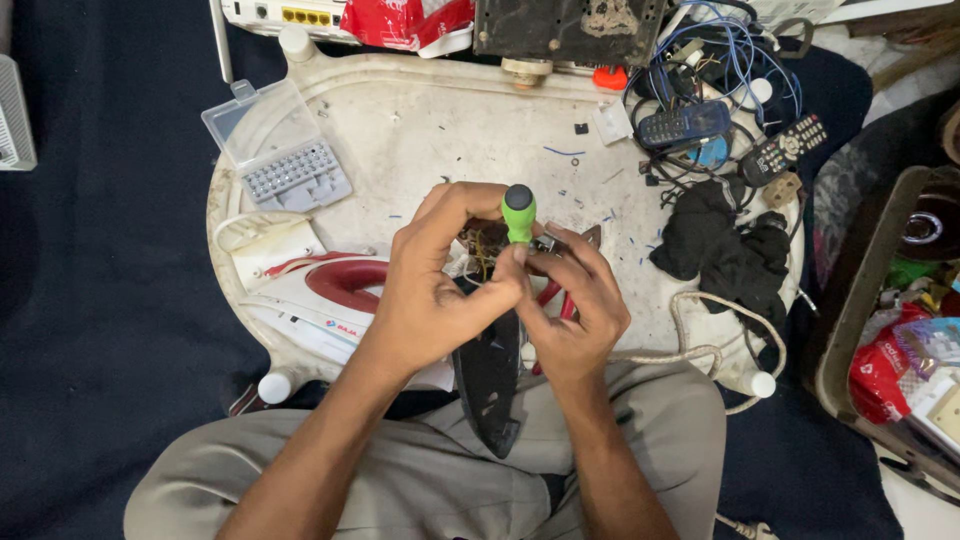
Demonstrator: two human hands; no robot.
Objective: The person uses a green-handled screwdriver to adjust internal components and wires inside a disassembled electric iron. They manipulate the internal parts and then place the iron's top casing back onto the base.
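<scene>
The left hand has its fingers closed round a green-handled screwdriver, held upright with the black cap at twelve o'clock and the tip down in the wiring at the top of an opened clothes iron's dark soleplate. The right hand sits at three o'clock of the tool, fingers pinched together on a small metal part just beside the shaft; what lies under them is hidden. The soleplate stands between the person's knees, its point toward six o'clock.

Judging by this, a screw at the iron's terminal is being worked. The next move calls for steady downward pressure on the driver while the right fingers hold the part from turning.

Red-handled pliers lie under the right hand. At nine o'clock rests the iron's white and red shell, at ten o'clock a clear bit case, at two o'clock a black cloth and tangled wires, all on the round white counter.
</scene>
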